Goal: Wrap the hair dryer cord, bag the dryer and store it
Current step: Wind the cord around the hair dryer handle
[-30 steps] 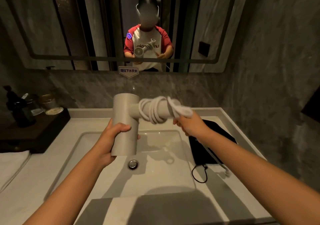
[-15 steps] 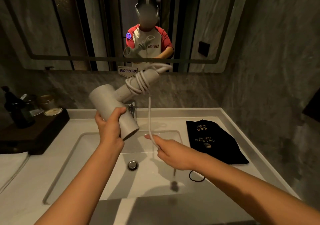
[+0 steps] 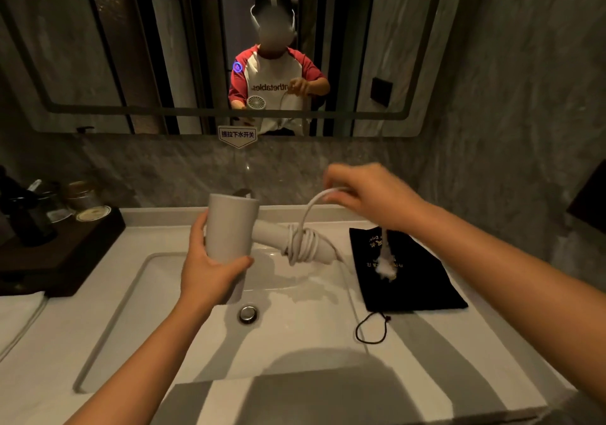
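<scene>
**Head view: cord winding nears its end over the sink**

Head camera, looking down at a bathroom counter: the left hand (image 3: 210, 272) is closed around the barrel of the dryer (image 3: 231, 228), holding it upright over the sink (image 3: 137, 296) with the handle pointing right. The right hand (image 3: 367, 195) pinches the cord (image 3: 306, 214) above the handle, where several turns are already wound; the plug (image 3: 387, 265) dangles blurred below the wrist, in front of the black bag (image 3: 413, 280) lying flat on the counter to the right.

The wrapping step is judged still in hand. The next move likely calls for carrying the loose length round the handle and securing the plug end, before the bag is opened.

Half a second earlier the dryer was tilted with its handle raised toward the mirror and the right hand low over the basin; now the handle lies level and the right hand is up above it.
</scene>
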